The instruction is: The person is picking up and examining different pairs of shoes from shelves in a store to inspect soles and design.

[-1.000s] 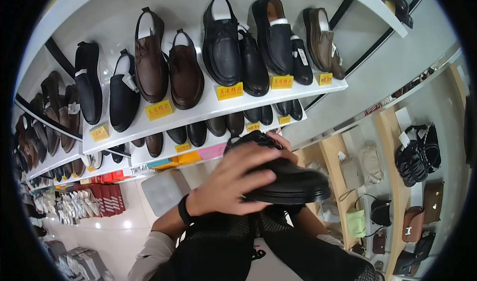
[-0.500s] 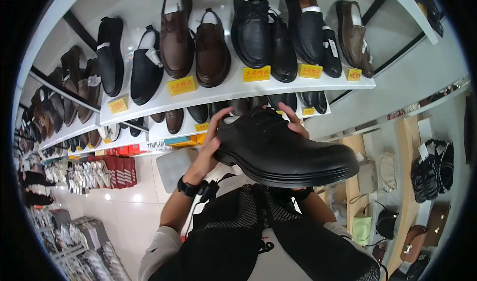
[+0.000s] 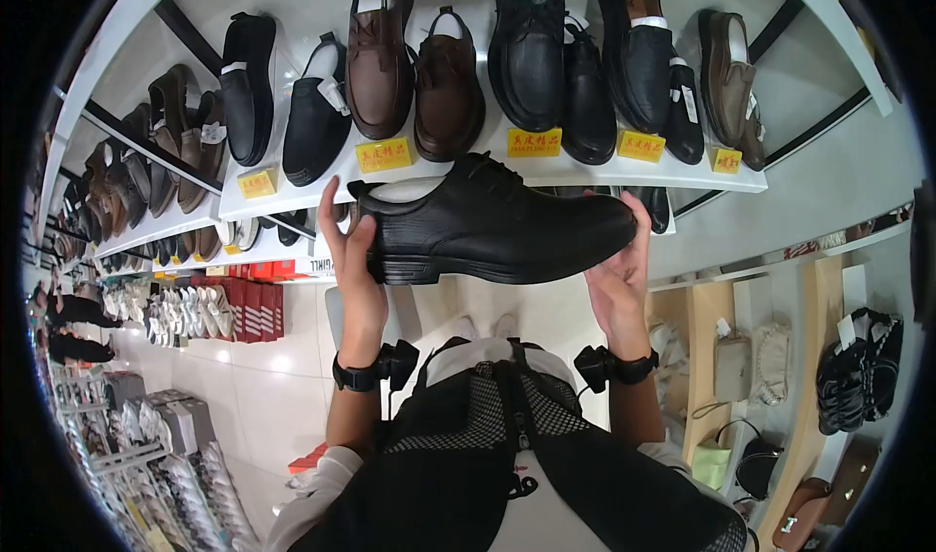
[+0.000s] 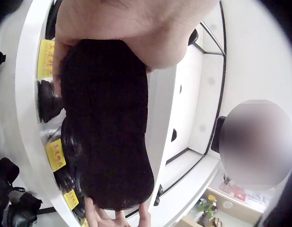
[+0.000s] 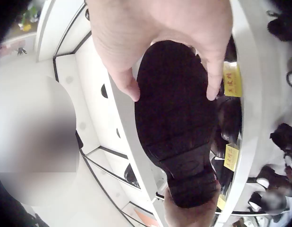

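A black leather lace-up dress shoe is held level between two hands in the head view, toe pointing right, with white stuffing showing in its opening. My left hand grips the heel end, thumb and fingers on either side of it. At the toe, my right hand holds the front with its fingers and thumb around the tip. Both wrist views look up at the dark sole. In the right wrist view the thumb and a finger of the right hand press the two sides of the forefoot.
Just beyond the shoe runs a white shelf bearing several black and brown shoes with yellow price cards. Handbags hang or stand on wooden shelving at the right. A grey stool stands on the tiled floor below.
The shoe has turned from slanting to level and side-on, and come up toward the shelf. My left hand moved from across the shoe to its heel, my right hand to its toe.
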Demonstrator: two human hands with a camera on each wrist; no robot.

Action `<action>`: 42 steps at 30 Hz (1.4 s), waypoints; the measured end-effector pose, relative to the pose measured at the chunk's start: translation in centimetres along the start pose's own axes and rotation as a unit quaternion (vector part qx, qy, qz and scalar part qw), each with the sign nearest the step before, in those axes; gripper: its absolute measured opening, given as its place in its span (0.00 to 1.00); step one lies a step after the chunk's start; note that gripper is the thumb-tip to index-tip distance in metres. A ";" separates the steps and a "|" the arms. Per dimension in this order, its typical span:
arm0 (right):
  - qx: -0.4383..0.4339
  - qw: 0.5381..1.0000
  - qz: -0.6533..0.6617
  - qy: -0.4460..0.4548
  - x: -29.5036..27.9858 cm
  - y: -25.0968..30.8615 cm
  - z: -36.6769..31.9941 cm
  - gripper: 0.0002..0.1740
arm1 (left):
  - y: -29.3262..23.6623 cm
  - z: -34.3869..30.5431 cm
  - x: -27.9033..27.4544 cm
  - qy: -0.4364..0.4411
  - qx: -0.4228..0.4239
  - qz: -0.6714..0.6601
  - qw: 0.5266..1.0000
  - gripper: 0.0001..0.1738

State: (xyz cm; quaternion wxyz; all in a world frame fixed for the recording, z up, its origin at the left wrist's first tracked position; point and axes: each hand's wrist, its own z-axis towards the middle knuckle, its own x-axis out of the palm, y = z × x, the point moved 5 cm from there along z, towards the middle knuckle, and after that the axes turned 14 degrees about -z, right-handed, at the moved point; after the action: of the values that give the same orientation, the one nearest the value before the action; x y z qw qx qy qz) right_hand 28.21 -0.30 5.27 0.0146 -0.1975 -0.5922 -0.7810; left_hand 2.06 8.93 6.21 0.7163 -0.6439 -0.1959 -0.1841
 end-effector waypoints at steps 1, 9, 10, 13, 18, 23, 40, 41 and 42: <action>0.006 1.000 0.007 0.004 0.1 -0.1 0.0 0.51 | 0.0 -0.4 -0.2 -0.038 0.016 -0.034 0.999 0.30; -0.046 0.999 -0.006 -0.014 -1.0 -0.7 -0.5 0.51 | 1.5 -2.2 -0.9 0.009 -0.022 -0.184 0.983 0.35; -0.057 0.998 -0.005 -0.012 -0.9 -0.6 -0.5 0.51 | 1.1 -2.0 -0.6 0.022 -0.015 -0.177 0.984 0.38; -0.065 0.997 0.015 -0.027 -0.6 -0.4 -0.5 0.51 | 0.7 -1.6 -0.4 0.091 0.010 -0.193 0.977 0.38; -0.035 0.995 0.088 -0.038 -1.0 -1.3 -0.9 0.50 | 1.3 -1.2 -0.3 0.103 -0.033 -0.199 0.974 0.44; 0.002 0.999 0.040 -0.024 -1.4 -2.0 -1.2 0.46 | 2.9 -1.9 -1.0 0.078 -0.083 -0.104 0.988 0.41; 0.025 0.998 0.047 -0.046 -1.3 -1.3 -1.0 0.46 | 2.7 -2.5 -1.0 0.101 -0.064 -0.095 0.988 0.44; 0.026 0.997 0.045 -0.050 -1.3 -1.3 -1.0 0.46 | 2.5 -2.7 -0.9 0.101 -0.058 -0.066 0.991 0.44; 0.026 0.997 0.045 -0.050 -1.3 -1.3 -1.0 0.46 | 2.3 -2.9 -0.8 0.101 -0.052 -0.037 0.993 0.44</action>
State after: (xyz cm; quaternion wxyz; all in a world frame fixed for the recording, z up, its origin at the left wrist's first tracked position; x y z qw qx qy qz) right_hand 28.78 -1.10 3.43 0.0251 -0.2620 -0.6032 -0.7529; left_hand 2.69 6.25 3.55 0.6907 -0.6509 -0.1365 -0.2840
